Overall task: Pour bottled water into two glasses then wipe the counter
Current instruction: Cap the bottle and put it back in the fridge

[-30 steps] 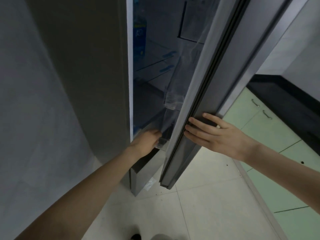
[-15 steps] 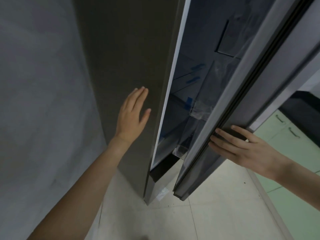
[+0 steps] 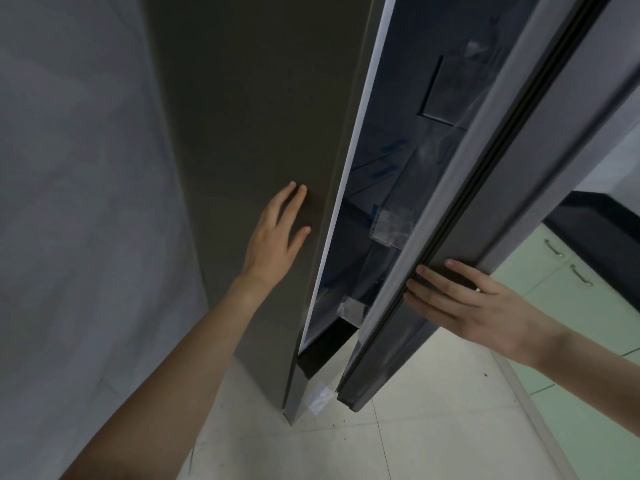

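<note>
Left hand (image 3: 273, 237) lies flat on the fridge's brown side panel (image 3: 249, 116), fingers straight and spread, released and grasping nothing. Right hand (image 3: 464, 299) is on the edge of the fridge door (image 3: 540, 161), its fingers (image 3: 429, 275) laid along the dark rubber seal (image 3: 485, 161) near the door's lower end; they look mostly straight, resting against the edge rather than clenched round it.

The door stands only partly ajar, leaving a narrow wedge of the fridge's dim blue interior (image 3: 391, 150) between the white cabinet edge (image 3: 349, 174) and the seal. Clear door bins (image 3: 394, 226) show in that gap. The water bottle is nowhere I can make out in the shadowy interior, and the 2 glasses are out of view.

Below, pale floor tiles (image 3: 433, 434). To the right, green cabinet doors (image 3: 588, 334) with 2 metal handles (image 3: 554, 247), under a dark bench (image 3: 602, 233). Grey wall (image 3: 76, 202) on the left.
</note>
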The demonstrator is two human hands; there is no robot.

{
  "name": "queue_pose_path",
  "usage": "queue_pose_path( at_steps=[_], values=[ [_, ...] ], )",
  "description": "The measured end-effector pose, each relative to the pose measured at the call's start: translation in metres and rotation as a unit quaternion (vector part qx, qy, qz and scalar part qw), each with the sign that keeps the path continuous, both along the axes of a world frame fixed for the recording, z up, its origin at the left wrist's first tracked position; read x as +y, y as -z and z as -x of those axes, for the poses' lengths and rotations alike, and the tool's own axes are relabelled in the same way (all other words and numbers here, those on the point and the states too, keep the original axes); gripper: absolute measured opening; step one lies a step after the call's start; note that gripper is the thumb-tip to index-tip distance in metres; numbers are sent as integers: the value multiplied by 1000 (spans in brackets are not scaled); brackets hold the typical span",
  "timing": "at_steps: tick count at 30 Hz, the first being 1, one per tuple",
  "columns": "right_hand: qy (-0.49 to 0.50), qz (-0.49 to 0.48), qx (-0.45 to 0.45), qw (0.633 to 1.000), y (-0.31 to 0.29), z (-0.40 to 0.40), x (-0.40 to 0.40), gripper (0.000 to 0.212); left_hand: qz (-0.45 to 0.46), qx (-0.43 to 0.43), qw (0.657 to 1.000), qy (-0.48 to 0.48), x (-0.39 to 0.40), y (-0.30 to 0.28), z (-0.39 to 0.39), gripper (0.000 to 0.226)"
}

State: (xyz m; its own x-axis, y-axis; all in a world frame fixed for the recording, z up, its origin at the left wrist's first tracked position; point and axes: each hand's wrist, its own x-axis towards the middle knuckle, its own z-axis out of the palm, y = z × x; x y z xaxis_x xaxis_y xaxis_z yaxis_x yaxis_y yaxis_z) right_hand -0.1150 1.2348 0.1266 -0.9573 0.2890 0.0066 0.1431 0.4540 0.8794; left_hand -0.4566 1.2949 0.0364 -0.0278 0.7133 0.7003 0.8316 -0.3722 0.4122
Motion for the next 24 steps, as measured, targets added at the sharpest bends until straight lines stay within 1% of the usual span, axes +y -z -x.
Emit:
queue_pose_path(
  at_steps=[2,5,8,9,12,17,21,24],
  values=[
    [27,-3,-16,999,0,9,1,88,-3,-2,1000,0,1,1,0,63],
    [49,-5,-32,998,-1,23,5,82,-6,-2,1000,0,1,2,0,64],
    [41,-49,-56,996,-3,39,9,89,-4,-4,1000,0,0,2,0,64],
    [41,-57,-61,996,-3,45,12,87,-4,-5,1000,0,0,2,1,64],
    [24,-45,-48,998,-5,65,19,68,-1,-3,1000,-5,0,1,1,64],
    [-4,-30,-37,999,-7,110,41,58,-2,4,1000,-13,-1,0,0,63],
    [-1,2,-27,1000,-13,135,52,62,-3,3,1000,-13,-2,0,0,66],
    [-6,-1,-31,1000,-9,134,55,67,-7,3,1000,-11,-2,0,-1,65]
  ],
)
